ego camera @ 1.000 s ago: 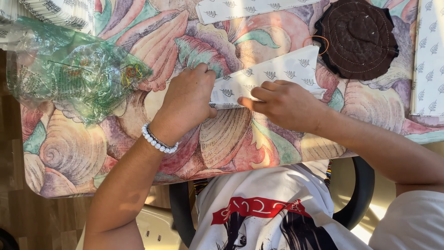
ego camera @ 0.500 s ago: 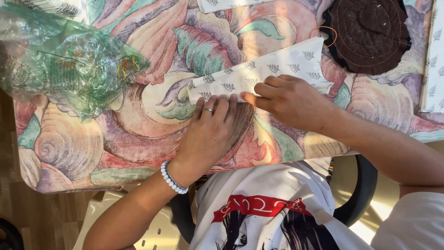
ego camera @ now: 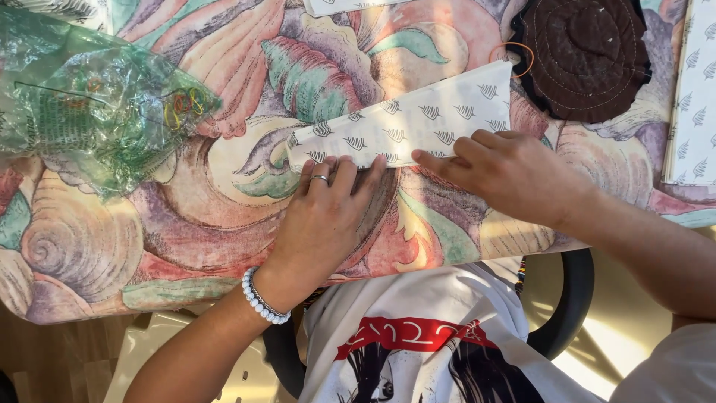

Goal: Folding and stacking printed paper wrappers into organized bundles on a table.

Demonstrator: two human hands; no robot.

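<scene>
- Covering the table was a cloth printed with large shells in pink, green and purple (ego camera: 186, 224).
- On it lay a white folded paper sheet with small grey leaf marks (ego camera: 418, 119).
- Left hand (ego camera: 324, 216) lay flat, fingers spread loose, tips pressing the sheet's near edge.
- Right hand (ego camera: 514, 175) rested with fingers half curled on the same edge, gripping nothing.
- Crumpled green plastic bag (ego camera: 89, 104) sat well apart; a dark brown round quilted mat (ego camera: 585, 56) lay just beside the sheet's far corner.
</scene>
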